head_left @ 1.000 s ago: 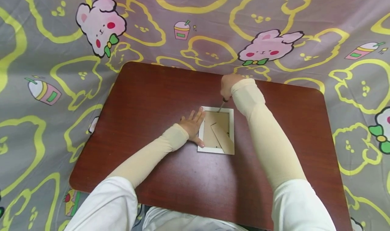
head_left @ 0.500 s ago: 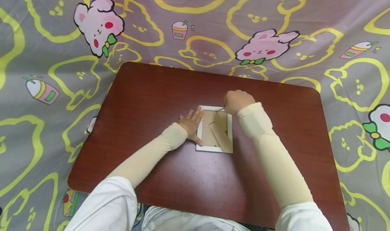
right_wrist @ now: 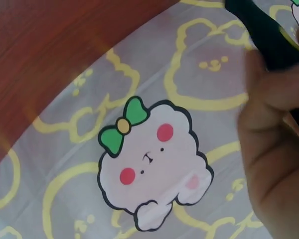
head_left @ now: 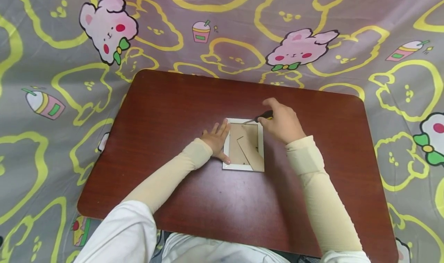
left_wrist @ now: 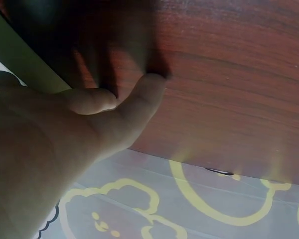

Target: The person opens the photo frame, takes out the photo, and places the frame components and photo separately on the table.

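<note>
A photo frame (head_left: pixel 243 167) with a white border lies face down on the table. A tan backboard (head_left: pixel 236 151) fills it, with a slanted stand flap (head_left: pixel 252 155) and small dark tabs at the inner edges. My left hand (head_left: pixel 216 141) is spread flat, fingers and thumb over the frame's left border. My right hand (head_left: pixel 283 123) holds a screwdriver (head_left: pixel 265 115) with a black and yellow handle between thumb and fingers. Its shaft slants left, with the tip at the inside of the top border. In the right wrist view the dark screwdriver handle (right_wrist: pixel 269 37) shows at upper right.
The reddish-brown wooden table (head_left: pixel 173 112) has rounded corners and extends around the frame on all sides. A grey curtain (head_left: pixel 236 27) with yellow outlines and cartoon animals hangs closely behind it and at both sides.
My right hand has come down from beyond the frame to its upper right side, and its fingers have loosened around the handle. The screwdriver now lies lower and more slanted. The left hand stays put.
</note>
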`<state>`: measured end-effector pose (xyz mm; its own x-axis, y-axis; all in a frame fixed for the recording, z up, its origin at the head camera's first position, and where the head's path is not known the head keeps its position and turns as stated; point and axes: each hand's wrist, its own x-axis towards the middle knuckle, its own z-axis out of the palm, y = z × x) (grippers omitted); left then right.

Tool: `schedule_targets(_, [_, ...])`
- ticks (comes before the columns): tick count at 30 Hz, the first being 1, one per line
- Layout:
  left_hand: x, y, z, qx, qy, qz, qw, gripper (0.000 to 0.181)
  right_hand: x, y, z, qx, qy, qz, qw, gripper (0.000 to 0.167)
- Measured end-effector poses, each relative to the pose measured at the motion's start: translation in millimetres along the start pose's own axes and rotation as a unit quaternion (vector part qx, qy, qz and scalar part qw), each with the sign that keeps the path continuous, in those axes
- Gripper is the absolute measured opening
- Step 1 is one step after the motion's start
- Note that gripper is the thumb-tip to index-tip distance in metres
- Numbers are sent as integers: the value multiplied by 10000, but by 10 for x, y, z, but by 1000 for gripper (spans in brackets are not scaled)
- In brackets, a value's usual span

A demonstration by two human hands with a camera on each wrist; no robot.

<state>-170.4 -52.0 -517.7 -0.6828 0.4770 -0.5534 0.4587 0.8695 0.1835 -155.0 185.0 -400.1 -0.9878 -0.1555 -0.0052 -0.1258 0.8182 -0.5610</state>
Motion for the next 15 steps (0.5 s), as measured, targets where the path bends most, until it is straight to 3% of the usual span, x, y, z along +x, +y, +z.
schedule_targets(3, [-13,-9,2,-83,64,37,9999,151,-7,-32,42,661,450,52,9968,51])
schedule_targets(5, [-22,-15,7,-130,96,54,9999,151,-4,-31,103,1074,690,-18,9918,44])
schedule_targets(7, [-27,-21,15,-133,116,71,9998,151,-3,-25,175,1502,889,-127,9846,35])
schedule_targets(9, [-29,-25,20,-148,122,80,9998,150,-2,-20,261,2136,1061,-249,9708,25])
schedule_targets(11, [-29,-30,23,-150,142,86,9998,150,1,-22,349,3066,1152,-330,9443,16])
schedule_targets(15, [-20,-32,15,-199,171,78,9996,150,24,-35,502,5077,1096,-552,8527,11])
